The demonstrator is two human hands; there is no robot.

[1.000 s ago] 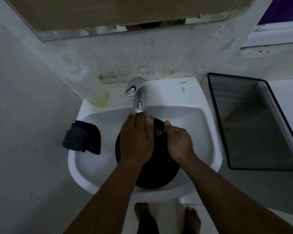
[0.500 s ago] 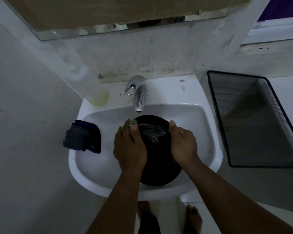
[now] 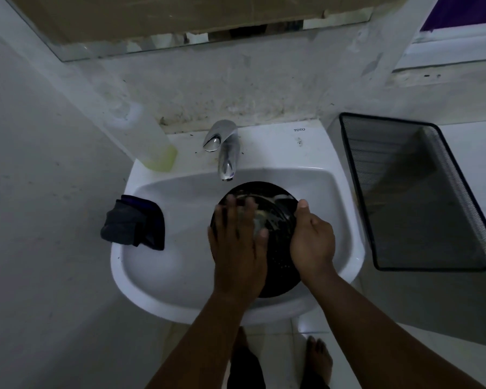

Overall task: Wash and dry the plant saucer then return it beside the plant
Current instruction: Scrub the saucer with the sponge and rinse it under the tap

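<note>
Gripping saucer [image 3: 275,273] rim, right hand [image 3: 312,242].

Black saucer [image 3: 275,265] inside white basin [image 3: 180,276]. Chrome tap [image 3: 226,153] behind basin. Dark grey and navy cloth [image 3: 134,221] on basin's left rim. Black mesh basket [image 3: 415,192] right of basin. Yellow-green-bottomed bottle [image 3: 155,153] at basin's back-left corner.

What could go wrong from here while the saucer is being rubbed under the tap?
1. The right hand holds the wet black saucer only by its rim; that grip might slip and the saucer drop into the sink.
2. The left hand rubs with flat fingers, so a hard push could tilt the saucer.
3. The dark cloth lies on the sink's left edge; splashes may wet it before drying.
</note>
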